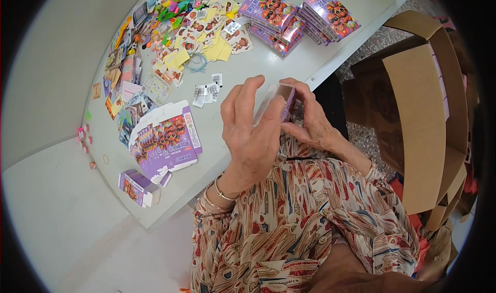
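A small purple carton point(290, 105) is in my right hand point(316, 121), its fingers wrapped along the far and near sides. The carton's end faces up, with a pale flap point(264, 106) standing out toward my left hand point(247, 130). My left thumb presses at the carton's end, while the other left fingers are raised and spread. What is inside the carton is hidden. Left of my hands, a fanned stack of flat purple cartons point(168, 140) lies on the table point(206, 122). A folded-up carton point(135, 186) sits nearer the table's corner.
Several finished-looking purple boxes point(330, 15) are stacked at the far right. Small printed sachets point(206, 92) lie beyond my left hand. Stickers, yellow papers point(217, 50) and small colourful toys point(173, 6) are heaped at the back left. An open cardboard box point(413, 117) stands right of the table.
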`<state>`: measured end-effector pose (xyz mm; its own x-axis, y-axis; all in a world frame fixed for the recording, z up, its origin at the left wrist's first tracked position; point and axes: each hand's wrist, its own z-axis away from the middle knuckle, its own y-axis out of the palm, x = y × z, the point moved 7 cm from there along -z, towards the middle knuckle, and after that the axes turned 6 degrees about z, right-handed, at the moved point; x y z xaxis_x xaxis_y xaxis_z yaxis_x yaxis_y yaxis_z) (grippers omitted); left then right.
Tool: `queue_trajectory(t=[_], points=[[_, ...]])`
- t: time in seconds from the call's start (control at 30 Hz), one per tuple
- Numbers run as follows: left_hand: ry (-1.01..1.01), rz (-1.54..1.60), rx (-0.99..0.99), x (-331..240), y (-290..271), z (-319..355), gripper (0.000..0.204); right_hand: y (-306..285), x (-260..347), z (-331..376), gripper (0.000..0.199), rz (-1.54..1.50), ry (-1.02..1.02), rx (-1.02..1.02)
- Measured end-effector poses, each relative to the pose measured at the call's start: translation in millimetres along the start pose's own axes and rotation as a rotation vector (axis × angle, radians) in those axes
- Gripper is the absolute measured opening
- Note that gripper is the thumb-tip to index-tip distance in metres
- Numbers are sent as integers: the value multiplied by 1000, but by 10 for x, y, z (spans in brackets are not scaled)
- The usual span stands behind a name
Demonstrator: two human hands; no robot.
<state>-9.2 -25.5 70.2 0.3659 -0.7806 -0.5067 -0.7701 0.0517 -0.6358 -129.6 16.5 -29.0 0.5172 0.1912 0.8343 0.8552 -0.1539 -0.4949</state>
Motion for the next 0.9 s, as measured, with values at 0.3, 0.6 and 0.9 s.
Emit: queue_trajectory(t=[0.3,0.6,0.9], points=[[-505,660,-239,472,-248,18,13,-28,-66,1,83,81,32,-71],[-704,890,-222,629,-58,144,18,-36,-49,18,76,37,97,-66],[-535,691,-310,522,-275,114,16,-23,-37,68,91,-218,-135,-114]])
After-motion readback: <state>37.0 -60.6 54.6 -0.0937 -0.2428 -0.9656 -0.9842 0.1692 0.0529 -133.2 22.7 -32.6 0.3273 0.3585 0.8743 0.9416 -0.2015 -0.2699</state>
